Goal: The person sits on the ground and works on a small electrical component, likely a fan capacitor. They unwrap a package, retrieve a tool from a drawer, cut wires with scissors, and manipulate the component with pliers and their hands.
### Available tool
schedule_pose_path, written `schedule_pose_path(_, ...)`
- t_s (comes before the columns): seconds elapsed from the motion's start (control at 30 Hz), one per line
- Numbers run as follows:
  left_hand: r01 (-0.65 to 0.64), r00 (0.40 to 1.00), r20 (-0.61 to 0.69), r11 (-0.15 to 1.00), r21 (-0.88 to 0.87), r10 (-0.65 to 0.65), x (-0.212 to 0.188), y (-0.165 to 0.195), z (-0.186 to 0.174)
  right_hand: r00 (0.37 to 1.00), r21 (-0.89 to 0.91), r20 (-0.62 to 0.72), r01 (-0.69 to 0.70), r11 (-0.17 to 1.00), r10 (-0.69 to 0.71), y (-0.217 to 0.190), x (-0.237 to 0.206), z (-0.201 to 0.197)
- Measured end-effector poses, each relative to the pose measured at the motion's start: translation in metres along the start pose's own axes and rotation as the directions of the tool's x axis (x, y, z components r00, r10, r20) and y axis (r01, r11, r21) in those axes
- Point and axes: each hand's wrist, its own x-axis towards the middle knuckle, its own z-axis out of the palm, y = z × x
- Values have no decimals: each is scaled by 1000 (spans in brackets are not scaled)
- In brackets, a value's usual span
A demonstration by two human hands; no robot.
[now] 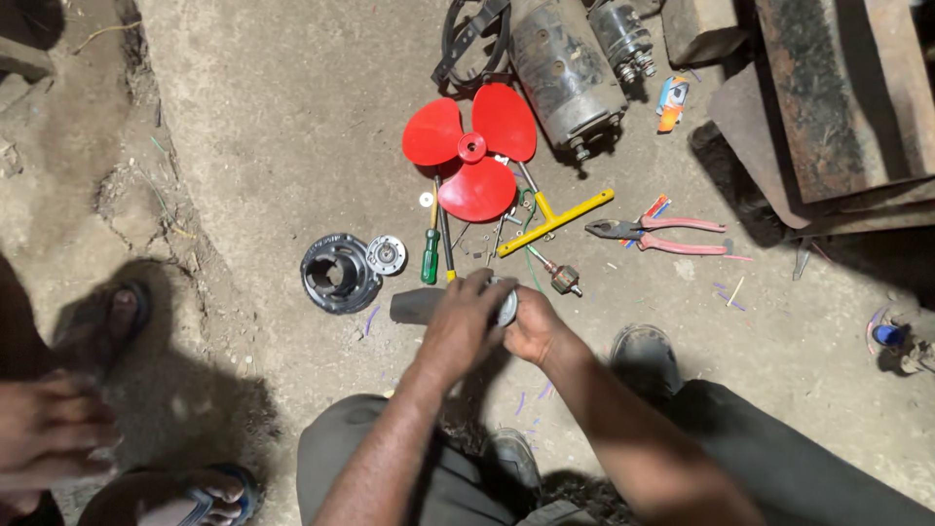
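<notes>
Round metal part [504, 304] gripped by left hand [463, 326] and right hand [531, 326]; screwdrivers [435, 248] just ahead, bare floor [273, 127] left.

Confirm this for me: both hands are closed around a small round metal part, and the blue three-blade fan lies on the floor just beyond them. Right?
Not quite. The three-blade fan is red, not blue; the head view shows it. The rest holds: the left hand and right hand are closed around a small round metal part, and the fan lies on the floor just beyond them.

A small round metal part [504, 304], grey and shiny at its rim, sits clasped between both hands just above the concrete floor [292, 117], mostly hidden by the fingers [477, 292].
</notes>
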Motion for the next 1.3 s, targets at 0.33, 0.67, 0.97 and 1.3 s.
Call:
schedule_pose_path(0.33,218,926,46,432,-875,-374,-60,-21,-71,992,-123,-119,38,992,-53,-5,-8,43)
schedule_pose_path(0.67,102,939,156,-183,-978,-308,-55,-46,-68,934,-372,-342,-37,927,-100,-18,14,38)
schedule_pose_path(0.97,32,825,123,-172,-985,-552,-42,-70,-61,818,-921,-16,-237,-311,-575,-56,69,35)
schedule_pose_path(1.3,54,818,150,-187,-981,-555,-28,-78,-52,902,-791,110,-174,-586,-417,-56,86,39)
